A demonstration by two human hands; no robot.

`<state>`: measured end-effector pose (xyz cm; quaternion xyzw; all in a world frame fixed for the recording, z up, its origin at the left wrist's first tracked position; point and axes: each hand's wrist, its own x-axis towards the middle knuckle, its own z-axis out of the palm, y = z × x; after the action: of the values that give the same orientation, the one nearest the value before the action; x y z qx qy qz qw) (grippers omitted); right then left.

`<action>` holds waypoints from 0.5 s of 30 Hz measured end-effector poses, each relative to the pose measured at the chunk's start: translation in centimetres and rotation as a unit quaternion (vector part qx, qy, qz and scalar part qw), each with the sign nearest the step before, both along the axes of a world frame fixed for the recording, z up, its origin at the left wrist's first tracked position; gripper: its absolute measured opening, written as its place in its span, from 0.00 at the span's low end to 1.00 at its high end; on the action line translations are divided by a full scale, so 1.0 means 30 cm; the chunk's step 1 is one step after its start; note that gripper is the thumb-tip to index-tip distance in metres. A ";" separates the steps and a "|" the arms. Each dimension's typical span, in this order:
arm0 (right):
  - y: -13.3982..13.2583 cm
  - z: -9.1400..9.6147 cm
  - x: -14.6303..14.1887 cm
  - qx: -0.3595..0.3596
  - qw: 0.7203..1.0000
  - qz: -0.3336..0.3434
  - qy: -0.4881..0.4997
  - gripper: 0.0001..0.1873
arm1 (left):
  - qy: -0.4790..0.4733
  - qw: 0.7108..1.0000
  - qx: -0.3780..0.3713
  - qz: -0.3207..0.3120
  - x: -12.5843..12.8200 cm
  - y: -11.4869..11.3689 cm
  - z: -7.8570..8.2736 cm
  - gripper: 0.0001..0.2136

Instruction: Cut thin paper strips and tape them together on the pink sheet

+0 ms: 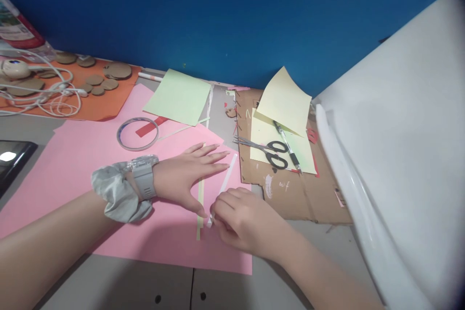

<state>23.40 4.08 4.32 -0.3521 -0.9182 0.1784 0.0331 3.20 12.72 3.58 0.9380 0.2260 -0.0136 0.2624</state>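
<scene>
My left hand (189, 174), with a grey watch (143, 179) and a pale scrunchie (119, 193) at its wrist, lies flat on pink paper (170, 242) with fingers spread. Beneath its palm runs a narrow pale-yellow strip (199, 232), partly covered. My right hand (241, 218) is closed, its fingertips pinching a thin white strip (229, 173) near the lower end. The strip slants up towards the left fingertips, and its middle is hidden by the right fingers. The left thumb tip is close to the strip's lower end.
A tape roll (119, 135) lies on the pink paper. Scissors (261, 146) and a pen (286, 145) rest on yellow notes over cardboard (294, 203). Green paper (178, 97) is behind. Earphones (72, 92), cardboard pieces (118, 70) and a phone (14, 160) are at left; a white panel (399, 131) borders the right.
</scene>
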 end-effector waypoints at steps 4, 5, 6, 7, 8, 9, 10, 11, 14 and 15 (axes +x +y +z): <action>0.034 0.009 0.037 0.034 0.989 -0.144 0.027 0.09 | -0.014 0.999 0.035 0.031 0.009 -0.009 -0.010 0.43; 0.046 0.011 0.048 0.051 0.980 -0.188 0.036 0.09 | -0.012 0.998 0.049 0.045 0.013 -0.012 -0.015 0.42; 0.057 0.012 0.060 0.069 0.971 -0.226 0.044 0.09 | -0.008 0.996 0.063 0.055 0.016 -0.017 -0.020 0.40; 0.067 0.012 0.070 0.083 0.962 -0.254 0.048 0.08 | -0.003 0.995 0.076 0.064 0.019 -0.023 -0.025 0.40; 0.077 0.012 0.079 0.091 0.957 -0.272 0.051 0.08 | 0.004 0.994 0.089 0.069 0.023 -0.033 -0.030 0.40; 0.084 0.011 0.086 0.093 0.954 -0.280 0.053 0.09 | 0.012 0.992 0.099 0.073 0.028 -0.045 -0.034 0.40; 0.089 0.009 0.091 0.090 0.954 -0.281 0.055 0.11 | 0.022 0.991 0.107 0.080 0.033 -0.062 -0.037 0.39; 0.093 0.006 0.094 0.086 0.955 -0.278 0.057 0.13 | 0.033 0.989 0.114 0.091 0.039 -0.081 -0.038 0.39; 0.098 -0.004 0.090 0.077 0.959 -0.266 0.066 0.16 | 0.059 0.977 0.136 0.154 0.066 -0.145 -0.033 0.41; 0.098 -0.007 0.086 0.076 0.959 -0.263 0.067 0.15 | 0.062 0.972 0.145 0.173 0.076 -0.161 -0.029 0.41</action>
<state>25.99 7.03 4.11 -0.5652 -0.7994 0.1167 0.1669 5.48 7.90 2.71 0.9102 0.3999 0.0071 0.1076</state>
